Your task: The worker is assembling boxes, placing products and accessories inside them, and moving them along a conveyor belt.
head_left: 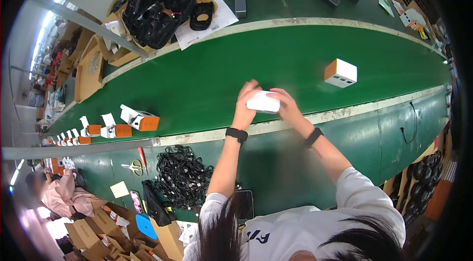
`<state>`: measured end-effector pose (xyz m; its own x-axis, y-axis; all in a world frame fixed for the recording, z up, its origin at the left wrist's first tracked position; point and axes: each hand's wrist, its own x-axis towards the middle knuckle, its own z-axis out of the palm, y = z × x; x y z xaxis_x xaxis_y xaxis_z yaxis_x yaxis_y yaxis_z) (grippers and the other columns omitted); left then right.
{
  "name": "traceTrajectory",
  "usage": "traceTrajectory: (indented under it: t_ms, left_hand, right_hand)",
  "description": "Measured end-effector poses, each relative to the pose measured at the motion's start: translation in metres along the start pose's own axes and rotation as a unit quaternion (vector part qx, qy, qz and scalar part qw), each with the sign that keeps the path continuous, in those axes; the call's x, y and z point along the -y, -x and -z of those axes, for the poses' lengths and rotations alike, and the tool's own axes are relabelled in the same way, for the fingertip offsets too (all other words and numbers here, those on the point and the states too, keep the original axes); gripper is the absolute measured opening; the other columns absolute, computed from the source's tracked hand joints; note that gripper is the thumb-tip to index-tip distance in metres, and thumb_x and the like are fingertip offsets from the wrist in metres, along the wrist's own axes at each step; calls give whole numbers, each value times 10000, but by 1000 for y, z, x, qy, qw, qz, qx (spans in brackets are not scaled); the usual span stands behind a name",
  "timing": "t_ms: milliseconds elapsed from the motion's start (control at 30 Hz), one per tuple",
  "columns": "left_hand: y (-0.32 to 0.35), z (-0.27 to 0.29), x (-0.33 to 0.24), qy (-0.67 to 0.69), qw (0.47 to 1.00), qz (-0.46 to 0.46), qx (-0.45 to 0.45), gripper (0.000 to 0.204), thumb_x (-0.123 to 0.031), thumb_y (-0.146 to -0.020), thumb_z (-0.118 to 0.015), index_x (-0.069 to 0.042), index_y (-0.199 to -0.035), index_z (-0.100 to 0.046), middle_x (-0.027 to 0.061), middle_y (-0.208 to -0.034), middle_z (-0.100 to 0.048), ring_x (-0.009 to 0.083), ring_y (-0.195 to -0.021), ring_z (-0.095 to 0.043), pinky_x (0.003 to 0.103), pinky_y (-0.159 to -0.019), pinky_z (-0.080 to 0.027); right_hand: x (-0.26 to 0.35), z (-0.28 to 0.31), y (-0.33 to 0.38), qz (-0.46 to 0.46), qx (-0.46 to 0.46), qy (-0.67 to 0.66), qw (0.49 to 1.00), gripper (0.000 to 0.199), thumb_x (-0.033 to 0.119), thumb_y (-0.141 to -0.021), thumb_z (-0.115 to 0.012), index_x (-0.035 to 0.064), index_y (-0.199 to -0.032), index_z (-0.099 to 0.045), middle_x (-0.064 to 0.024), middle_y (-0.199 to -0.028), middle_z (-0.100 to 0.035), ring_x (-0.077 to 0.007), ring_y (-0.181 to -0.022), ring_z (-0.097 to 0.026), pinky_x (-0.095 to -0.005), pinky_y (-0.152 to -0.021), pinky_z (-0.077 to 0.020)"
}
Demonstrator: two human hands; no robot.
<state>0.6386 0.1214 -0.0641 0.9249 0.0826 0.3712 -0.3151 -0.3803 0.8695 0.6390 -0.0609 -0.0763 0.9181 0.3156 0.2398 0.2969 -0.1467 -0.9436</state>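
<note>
A small white box [262, 103] is held up over the near edge of the green conveyor belt [221, 73]. My left hand [244, 106] grips its left side, with some fingers raised behind it and slightly blurred. On the other side, my right hand [289, 106] has its fingers along the box's top and right edge. What the box contains does not show. Farther right on the belt stands a white and orange carton [341, 72] with dark cut-outs in its side.
Open white and orange cartons [143, 119] line the belt's left. On the near bench lie a pile of black cables [182, 177], scissors [134, 168] and a phone [243, 204]. Black plastic parts [160, 9] fill a box across the belt. Another person [66, 192] sits at left.
</note>
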Motion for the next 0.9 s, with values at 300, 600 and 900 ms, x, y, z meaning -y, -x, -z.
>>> traceTrajectory:
  t_ms: [300, 600, 900]
  left_hand:
    - [-6, 10, -24, 68, 959, 60, 267, 559, -131, -677, -726, -36, -1183, -509, 118, -1271, -443, 287, -1191, -400, 367, -997, -346]
    - [23, 5, -9, -117, 963, -178, 168, 409, -189, -776, -640, -124, -1168, -544, 79, -1296, -457, 301, -1223, -387, 501, -1041, -241]
    - [39, -11, -12, -166, 964, -132, 161, 368, -236, -827, -564, -177, -1189, -532, 33, -1370, -381, 250, -1314, -258, 532, -1072, -128]
  right_hand:
    - [26, 38, 5, -31, 111, 41, 992, 474, 64, -696, -700, 86, -1149, -562, -120, -1272, -447, -265, -1172, -436, -370, -991, -340]
    - [-1, 23, 21, 84, 74, 72, 991, 476, 34, -795, -601, 126, -1241, -464, -194, -1411, -243, -347, -1287, -286, -403, -1029, -285]
    - [-7, 36, 31, 49, 99, 147, 983, 484, 0, -800, -553, 91, -1266, -464, -190, -1414, -233, -323, -1306, -256, -402, -1044, -249]
